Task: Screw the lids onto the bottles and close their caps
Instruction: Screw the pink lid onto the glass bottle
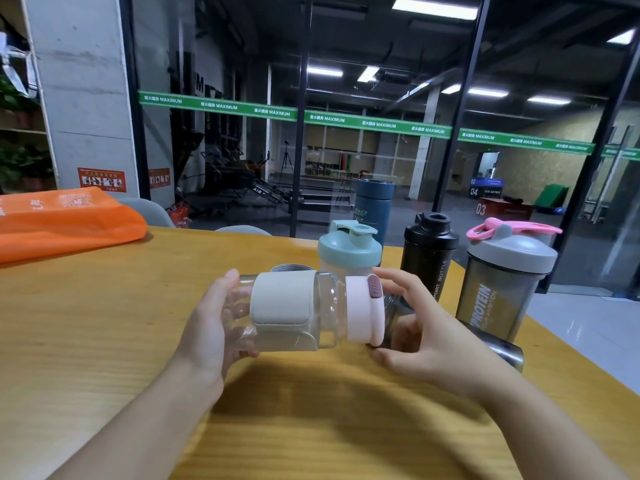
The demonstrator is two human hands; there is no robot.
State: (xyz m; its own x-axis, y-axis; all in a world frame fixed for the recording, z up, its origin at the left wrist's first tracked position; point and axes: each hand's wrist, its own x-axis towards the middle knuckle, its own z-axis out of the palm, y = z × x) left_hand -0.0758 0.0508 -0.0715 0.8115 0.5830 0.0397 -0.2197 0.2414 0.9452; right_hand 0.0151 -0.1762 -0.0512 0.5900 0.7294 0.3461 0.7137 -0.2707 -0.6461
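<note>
**Lid going on, bottle held sideways**

Both hands hold the work above the counter point(104, 341): left hand point(211, 327) wrapped round the clear bottle point(325, 310), right hand point(415, 327) curled loosely at its pink lid point(363, 310). Tilted threading could jam. Bottle looks empty; three capped bottles stand far right.

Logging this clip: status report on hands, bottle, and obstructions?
Left hand grips clear bottle, held sideways above table. Right hand curled round pink lid, seated on the neck. Other bottles stand behind; nothing in the way.
</note>
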